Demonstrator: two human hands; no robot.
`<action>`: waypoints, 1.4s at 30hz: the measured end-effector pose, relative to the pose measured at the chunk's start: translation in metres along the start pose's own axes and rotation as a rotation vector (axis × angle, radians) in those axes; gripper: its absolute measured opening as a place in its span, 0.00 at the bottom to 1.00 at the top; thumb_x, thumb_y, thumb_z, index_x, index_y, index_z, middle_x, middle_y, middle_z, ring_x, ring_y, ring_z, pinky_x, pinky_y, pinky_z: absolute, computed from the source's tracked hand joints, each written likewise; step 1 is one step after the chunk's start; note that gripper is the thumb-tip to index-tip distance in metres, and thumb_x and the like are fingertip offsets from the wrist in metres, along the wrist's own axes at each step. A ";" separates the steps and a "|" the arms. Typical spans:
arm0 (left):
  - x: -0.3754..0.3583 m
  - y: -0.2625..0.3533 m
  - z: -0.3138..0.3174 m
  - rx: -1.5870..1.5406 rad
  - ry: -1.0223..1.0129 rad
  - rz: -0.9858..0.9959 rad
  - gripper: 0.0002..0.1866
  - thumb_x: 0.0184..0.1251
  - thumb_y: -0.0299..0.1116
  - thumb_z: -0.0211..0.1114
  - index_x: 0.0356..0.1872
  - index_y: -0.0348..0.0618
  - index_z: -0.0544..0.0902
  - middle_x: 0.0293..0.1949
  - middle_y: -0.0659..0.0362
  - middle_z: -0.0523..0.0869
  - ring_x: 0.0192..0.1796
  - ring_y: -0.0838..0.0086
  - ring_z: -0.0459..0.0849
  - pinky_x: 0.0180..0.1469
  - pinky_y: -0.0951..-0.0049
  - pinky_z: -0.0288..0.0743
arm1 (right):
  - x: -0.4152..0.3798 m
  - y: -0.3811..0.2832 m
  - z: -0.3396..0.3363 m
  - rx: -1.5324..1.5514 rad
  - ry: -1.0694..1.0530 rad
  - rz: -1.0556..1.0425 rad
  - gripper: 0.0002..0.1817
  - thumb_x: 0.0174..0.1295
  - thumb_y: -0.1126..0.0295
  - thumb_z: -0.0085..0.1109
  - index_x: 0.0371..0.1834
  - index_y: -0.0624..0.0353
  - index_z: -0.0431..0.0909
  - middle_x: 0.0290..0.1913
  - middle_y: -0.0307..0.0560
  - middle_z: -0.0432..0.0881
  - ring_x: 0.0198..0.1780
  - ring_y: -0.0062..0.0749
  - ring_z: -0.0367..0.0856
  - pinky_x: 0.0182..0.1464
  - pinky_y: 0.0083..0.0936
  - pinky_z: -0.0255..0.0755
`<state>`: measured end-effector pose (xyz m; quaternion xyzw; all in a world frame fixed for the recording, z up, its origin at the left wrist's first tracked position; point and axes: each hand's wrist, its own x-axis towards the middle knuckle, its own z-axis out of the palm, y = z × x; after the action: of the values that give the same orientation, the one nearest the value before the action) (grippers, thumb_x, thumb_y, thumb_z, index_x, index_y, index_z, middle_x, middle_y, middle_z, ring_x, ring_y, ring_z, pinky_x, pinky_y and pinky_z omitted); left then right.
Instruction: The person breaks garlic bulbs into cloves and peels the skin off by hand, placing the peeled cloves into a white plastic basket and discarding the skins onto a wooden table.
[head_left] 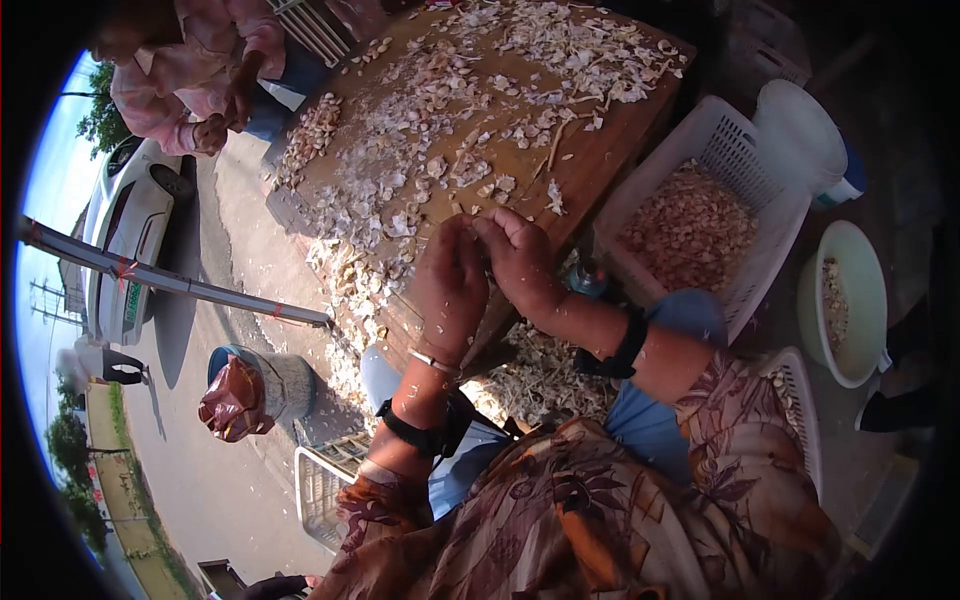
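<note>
My left hand (452, 285) and my right hand (525, 262) meet fingertip to fingertip above the near edge of a wooden table (610, 140). Both are closed in a pinch. Whatever sits between the fingertips is too small and covered to make out. Papery garlic skins (560, 50) lie thickly over the tabletop, with some loose garlic cloves among them. A heap of garlic cloves (312, 130) rests at the table's left side. More skins have gathered below the table edge, around my knees.
To the right stands a white plastic crate (775, 215) holding many cloves, beside a white bucket (800, 130) and a pale green basin (872, 300). At left are a bucket (290, 385) with a brown plastic bag (235, 405), and a slanting pole (180, 280). Another person (190, 80) works across the table.
</note>
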<state>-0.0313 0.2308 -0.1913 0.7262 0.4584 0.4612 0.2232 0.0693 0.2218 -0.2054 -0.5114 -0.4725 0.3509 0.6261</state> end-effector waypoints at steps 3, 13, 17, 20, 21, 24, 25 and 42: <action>0.023 0.000 0.006 -0.327 -0.104 -0.208 0.09 0.70 0.29 0.53 0.44 0.37 0.77 0.25 0.62 0.79 0.26 0.79 0.76 0.29 0.77 0.70 | 0.018 0.009 -0.006 0.578 -0.043 0.365 0.13 0.67 0.63 0.47 0.35 0.61 0.75 0.29 0.41 0.80 0.28 0.25 0.78 0.29 0.22 0.69; 0.105 -0.037 0.032 0.087 -0.211 -0.004 0.09 0.63 0.31 0.62 0.40 0.40 0.84 0.35 0.55 0.85 0.35 0.74 0.83 0.37 0.75 0.75 | 0.092 0.021 -0.050 1.196 0.093 0.671 0.11 0.68 0.58 0.47 0.37 0.52 0.73 0.26 0.37 0.74 0.25 0.25 0.74 0.27 0.21 0.72; 0.089 -0.039 0.026 0.424 -0.421 0.402 0.07 0.54 0.26 0.62 0.35 0.41 0.84 0.35 0.51 0.83 0.37 0.57 0.82 0.41 0.65 0.75 | 0.101 0.037 -0.057 1.185 -0.036 0.614 0.08 0.67 0.63 0.51 0.31 0.53 0.72 0.23 0.32 0.68 0.21 0.16 0.63 0.18 0.16 0.54; 0.085 -0.038 0.026 0.373 -0.463 0.245 0.08 0.53 0.26 0.61 0.34 0.41 0.84 0.34 0.50 0.83 0.39 0.54 0.81 0.42 0.64 0.75 | 0.090 0.030 -0.051 0.926 -0.029 0.575 0.09 0.67 0.63 0.50 0.31 0.53 0.72 0.22 0.31 0.67 0.20 0.15 0.63 0.17 0.16 0.53; 0.083 -0.038 0.021 0.374 -0.455 0.244 0.08 0.53 0.26 0.61 0.34 0.41 0.84 0.34 0.50 0.83 0.39 0.54 0.81 0.42 0.64 0.75 | 0.086 0.026 -0.049 0.787 -0.021 0.581 0.10 0.66 0.61 0.52 0.30 0.53 0.72 0.21 0.30 0.68 0.19 0.14 0.62 0.17 0.15 0.53; 0.071 -0.039 0.001 -0.266 -0.260 -0.337 0.04 0.59 0.22 0.62 0.34 0.36 0.83 0.25 0.59 0.83 0.26 0.75 0.81 0.30 0.77 0.75 | 0.068 0.011 -0.036 0.240 -0.233 0.563 0.09 0.66 0.60 0.54 0.36 0.53 0.73 0.26 0.29 0.70 0.22 0.11 0.61 0.19 0.12 0.55; 0.063 -0.033 -0.007 -0.346 -0.255 -0.392 0.05 0.56 0.23 0.66 0.35 0.39 0.84 0.28 0.61 0.81 0.31 0.79 0.80 0.32 0.78 0.74 | 0.058 0.007 -0.028 0.273 -0.308 0.567 0.11 0.64 0.58 0.56 0.36 0.53 0.74 0.27 0.29 0.72 0.21 0.10 0.62 0.19 0.10 0.55; 0.015 -0.023 -0.026 -0.158 0.011 -0.253 0.09 0.59 0.17 0.62 0.41 0.33 0.78 0.33 0.59 0.83 0.35 0.78 0.82 0.38 0.80 0.77 | 0.024 0.027 0.036 0.204 -0.196 0.054 0.06 0.64 0.66 0.54 0.38 0.55 0.75 0.22 0.30 0.73 0.20 0.17 0.68 0.23 0.17 0.63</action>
<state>-0.0624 0.2520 -0.1889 0.6403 0.5098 0.4677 0.3337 0.0439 0.2614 -0.2245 -0.4211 -0.4793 0.4619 0.6161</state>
